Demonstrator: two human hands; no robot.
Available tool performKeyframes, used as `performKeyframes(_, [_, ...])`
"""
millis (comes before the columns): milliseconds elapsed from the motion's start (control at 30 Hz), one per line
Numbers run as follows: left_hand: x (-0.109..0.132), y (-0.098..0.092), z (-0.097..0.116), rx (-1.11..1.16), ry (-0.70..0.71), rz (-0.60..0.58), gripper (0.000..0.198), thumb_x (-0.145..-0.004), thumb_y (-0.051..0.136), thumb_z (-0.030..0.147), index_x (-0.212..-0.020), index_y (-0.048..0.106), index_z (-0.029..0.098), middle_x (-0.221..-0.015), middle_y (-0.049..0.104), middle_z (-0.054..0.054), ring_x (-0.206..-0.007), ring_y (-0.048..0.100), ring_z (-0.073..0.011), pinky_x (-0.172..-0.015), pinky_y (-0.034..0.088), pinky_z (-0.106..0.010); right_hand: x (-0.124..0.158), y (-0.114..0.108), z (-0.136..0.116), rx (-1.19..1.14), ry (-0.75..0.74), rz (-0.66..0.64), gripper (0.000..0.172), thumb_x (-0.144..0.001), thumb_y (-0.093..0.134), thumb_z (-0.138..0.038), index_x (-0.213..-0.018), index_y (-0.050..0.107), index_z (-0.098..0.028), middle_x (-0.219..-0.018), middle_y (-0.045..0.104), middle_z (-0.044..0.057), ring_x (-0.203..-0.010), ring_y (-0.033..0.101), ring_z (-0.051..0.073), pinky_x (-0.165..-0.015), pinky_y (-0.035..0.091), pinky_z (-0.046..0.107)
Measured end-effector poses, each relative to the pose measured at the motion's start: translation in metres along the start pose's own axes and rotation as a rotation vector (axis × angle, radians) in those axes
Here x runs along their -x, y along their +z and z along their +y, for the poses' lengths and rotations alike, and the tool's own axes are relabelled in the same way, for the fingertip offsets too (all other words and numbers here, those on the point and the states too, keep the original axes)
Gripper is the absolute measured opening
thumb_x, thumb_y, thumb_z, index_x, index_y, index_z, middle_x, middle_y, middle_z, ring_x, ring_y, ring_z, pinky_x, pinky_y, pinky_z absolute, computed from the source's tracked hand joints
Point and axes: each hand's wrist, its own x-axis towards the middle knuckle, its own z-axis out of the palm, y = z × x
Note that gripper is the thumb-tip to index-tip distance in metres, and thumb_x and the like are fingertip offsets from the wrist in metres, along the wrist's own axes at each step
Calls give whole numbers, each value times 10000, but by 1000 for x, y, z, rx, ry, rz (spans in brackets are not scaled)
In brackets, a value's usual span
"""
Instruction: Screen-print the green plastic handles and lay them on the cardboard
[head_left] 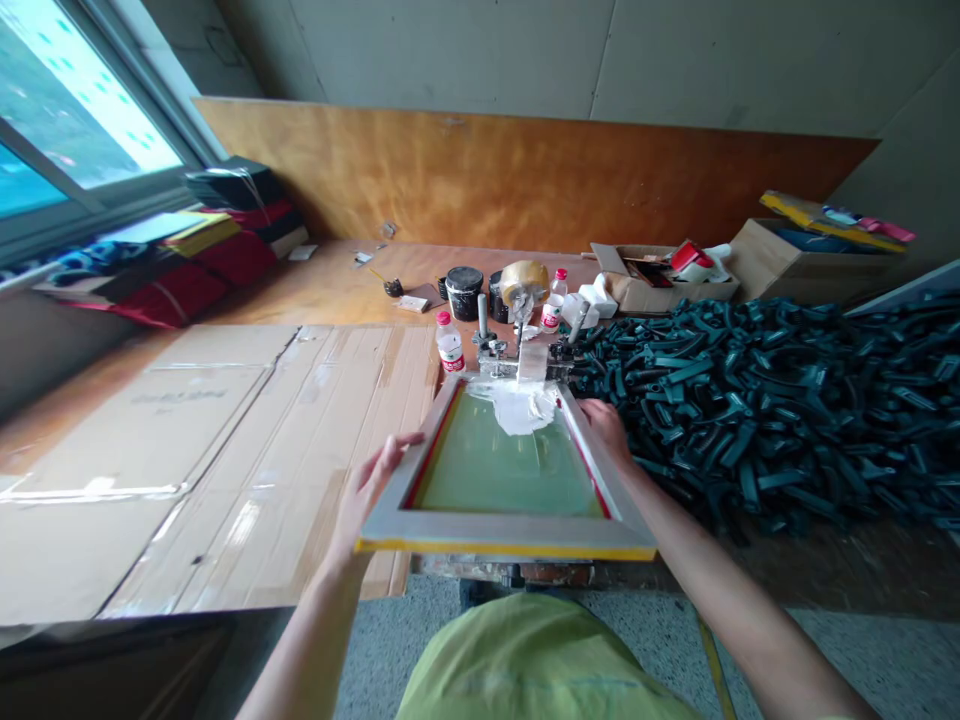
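Here's the screen-printing frame (pixel 510 528), up front at the near edge of the desk (pixel 337 290), its far end against the metal hinge clamp (pixel 496 357), and a thick blob of white ink (pixel 521 412) sits at the far end of its green mesh (pixel 499 480). That's the first worry: tip the frame steeply and the wet ink could creep down the mesh or over the rail. The left hand (pixel 367 485) has its grip on the left rail, fingers laid along the edge; the right hand (pixel 606 425) holds the right rail farther up, though how far its fingers wrap beneath is hidden, so I can't call that hold firm. Uneven hands, and the frame could twist at the clamp. Just off the far left corner, a red-capped bottle (pixel 451 345) stands close enough to be knocked by a sideways swing. Over to the right, dark green plastic parts (pixel 750 410) heap up right beside that forearm; a careless elbow might start a slide. Farther out, the cardboard sheet (pixel 217 450) at left could take a smear from inky fingers, while the black tub (pixel 465 290) behind looks safely out of reach.
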Motion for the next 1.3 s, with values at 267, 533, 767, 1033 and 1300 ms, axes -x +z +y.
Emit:
performKeyframes(267, [9, 10, -93, -57, -214, -76, 914, -716, 670, 623, -1458, 410, 157, -647, 588, 37, -619, 579, -157, -569, 449, -241, -81, -6, -47, 91, -101, -80, 355, -825, 634, -151, -1176, 594, -184, -1152, 599, 109, -1062, 562, 244, -890, 481, 358])
performKeyframes(533, [4, 7, -124, -45, -237, -95, 805, -747, 642, 621, -1400, 473, 182, -763, 640, 4, -672, 594, -164, -586, 452, -242, -46, 13, -65, 189, -228, -325, 190, -816, 518, -49, -927, 633, -152, -942, 666, 106, -946, 576, 229, -801, 438, 307])
performKeyframes(767, [4, 8, -125, 1, -262, -88, 810, -736, 661, 613, -1389, 468, 174, -760, 656, -1, -683, 617, -175, -595, 470, -252, -9, -16, -58, 65, -553, -428, 219, -771, 515, -3, -855, 634, -167, -872, 658, 70, -846, 561, 198, -695, 418, 282])
performKeyframes(1033, [7, 10, -112, 22, -267, -54, 822, -689, 698, 619, -1340, 514, 152, -734, 673, -2, -645, 616, -170, -567, 454, -242, -18, 1, -63, 117, -409, -247, 236, -840, 471, -9, -878, 652, -156, -927, 638, 90, -886, 556, 204, -724, 446, 293])
performKeyframes(1300, [12, 12, -85, 64, -304, -55, 881, -654, 739, 596, -1375, 489, 155, -694, 673, 7, -604, 620, -167, -538, 467, -243, -42, -14, -55, -79, -341, -244, 255, -872, 636, -182, -1120, 665, -237, -974, 671, 29, -862, 608, 165, -762, 469, 265])
